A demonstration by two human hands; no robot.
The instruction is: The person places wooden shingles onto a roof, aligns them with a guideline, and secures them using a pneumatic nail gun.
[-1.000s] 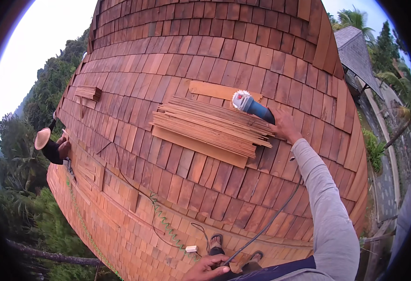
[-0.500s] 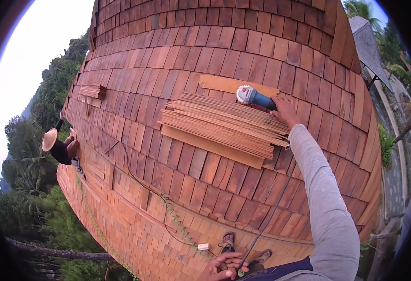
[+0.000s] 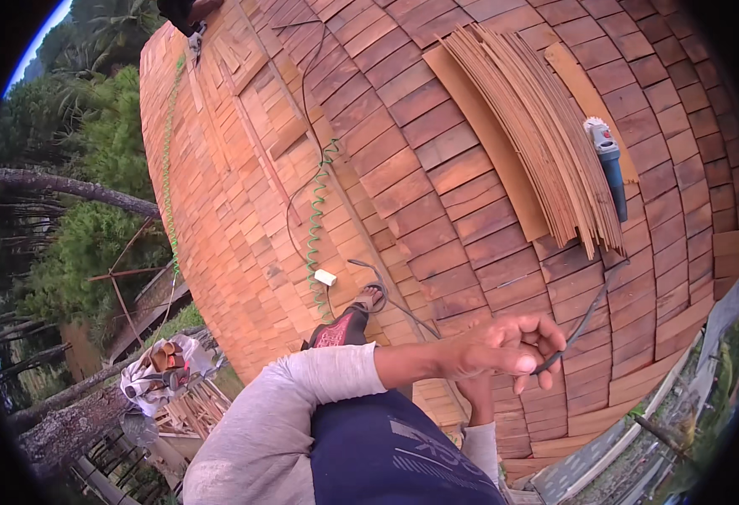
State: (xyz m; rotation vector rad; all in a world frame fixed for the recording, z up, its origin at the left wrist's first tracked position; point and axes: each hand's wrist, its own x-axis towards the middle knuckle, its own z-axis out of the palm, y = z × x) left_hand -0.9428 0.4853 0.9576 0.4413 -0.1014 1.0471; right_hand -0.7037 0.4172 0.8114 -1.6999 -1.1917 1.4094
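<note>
Pinching a dark cable [image 3: 584,324] in the curled left hand [image 3: 504,349], above the roof's [image 3: 437,210] lower edge. Right hand [image 3: 474,391] mostly hidden beneath it, grip impossible to tell. Cable running up to a blue grinder [image 3: 609,164] lying beside a shingle stack [image 3: 538,135], probably touching it, near the roof's right edge.

Bare shingles on the roof [image 3: 437,210] lie open between the left hand [image 3: 504,347] and the shingle stack [image 3: 529,126], so a reach up the slope is free there. The stack itself bars the upper right, with the grinder [image 3: 609,164] just beside it. Its cord [image 3: 584,324] runs down into the hand's grip. Left, a green coiled hose [image 3: 314,227] and a thin cable [image 3: 302,109] cross the slope near the shoe [image 3: 340,328].
</note>
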